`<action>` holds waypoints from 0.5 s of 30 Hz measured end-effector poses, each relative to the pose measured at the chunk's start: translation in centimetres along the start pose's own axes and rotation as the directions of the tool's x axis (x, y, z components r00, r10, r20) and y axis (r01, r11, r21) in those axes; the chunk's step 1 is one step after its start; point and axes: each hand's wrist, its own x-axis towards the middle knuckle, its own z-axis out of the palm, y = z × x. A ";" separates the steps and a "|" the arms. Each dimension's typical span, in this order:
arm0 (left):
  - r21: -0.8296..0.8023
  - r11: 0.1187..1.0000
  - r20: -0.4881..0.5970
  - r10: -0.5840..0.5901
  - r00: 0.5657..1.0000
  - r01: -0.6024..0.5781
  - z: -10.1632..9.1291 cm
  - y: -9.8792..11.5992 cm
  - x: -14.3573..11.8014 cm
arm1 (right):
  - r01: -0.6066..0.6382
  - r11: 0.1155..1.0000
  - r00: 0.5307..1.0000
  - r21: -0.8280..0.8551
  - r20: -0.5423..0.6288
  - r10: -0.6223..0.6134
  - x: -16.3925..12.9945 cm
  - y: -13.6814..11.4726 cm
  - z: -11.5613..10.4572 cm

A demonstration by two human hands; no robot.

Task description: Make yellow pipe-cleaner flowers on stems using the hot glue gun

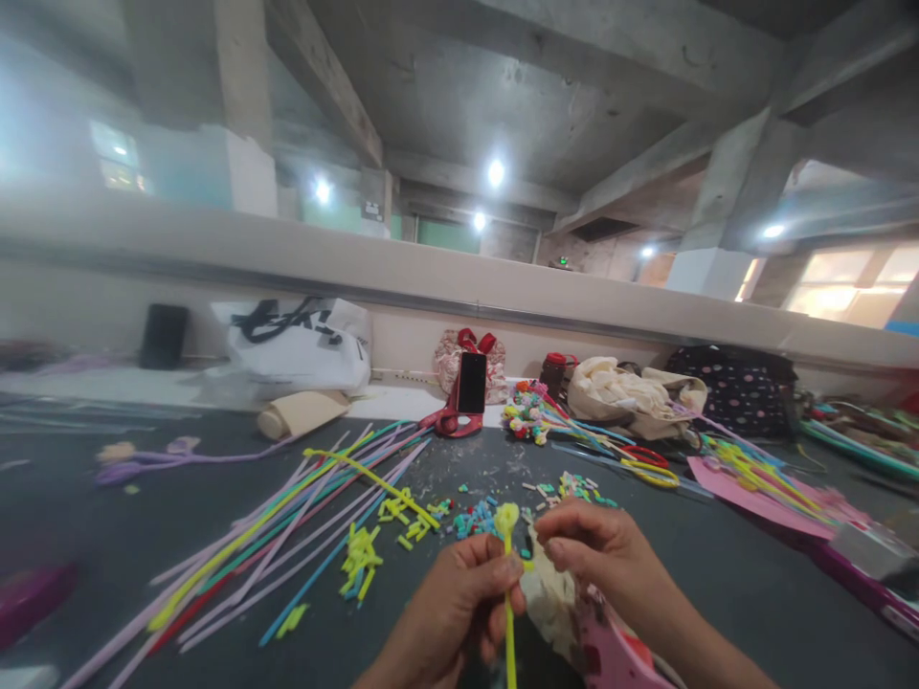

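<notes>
Head view shows a yellow pipe cleaner [506, 520] held upright over the near edge of a dark tabletop [718, 584], its top coiled into a small round head. The left hand [480, 582] grips the stem just below that coil, thumb and fingers pinched around it, and the rest of the stem runs down past the hand. Just to the right of the coil is the right hand [599, 538], partly open, its fingers loosely bent and its fingertips turned toward the coil, near it but apart.

Left of the hands, long pipe cleaners [287, 522] in lilac, yellow, teal, red and blue fan from the tabletop's far edge toward its near left corner. Between them and the left hand lie short yellow pieces [361, 553], with blue pieces [474, 519] just beyond the hands. Dark red scissors [452, 421] lie at the far edge, before a smartphone [472, 383] propped against a patterned pouch [446, 359]. To the right of these sits a cluster of multicoloured flowers [527, 416]; farther along, toward the right edge, a pink sheet [747, 498] bears more pipe cleaners.
</notes>
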 end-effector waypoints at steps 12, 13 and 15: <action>0.073 0.997 -0.001 0.019 1.000 -0.019 -0.1 -0.3 0.1 | 0.282 0.826 0.959 -0.488 0.126 -0.253 -0.8 -0.6 1.6; 0.054 0.999 0.002 0.006 1.000 -0.006 0.0 -0.2 0.0 | 0.227 0.850 0.974 -0.475 0.099 -0.205 -0.8 -0.7 1.5; 0.003 1.000 -0.004 -0.020 1.000 0.020 0.2 -0.1 -0.2 | 0.116 0.912 0.993 -0.394 0.043 -0.108 -1.0 -0.9 1.2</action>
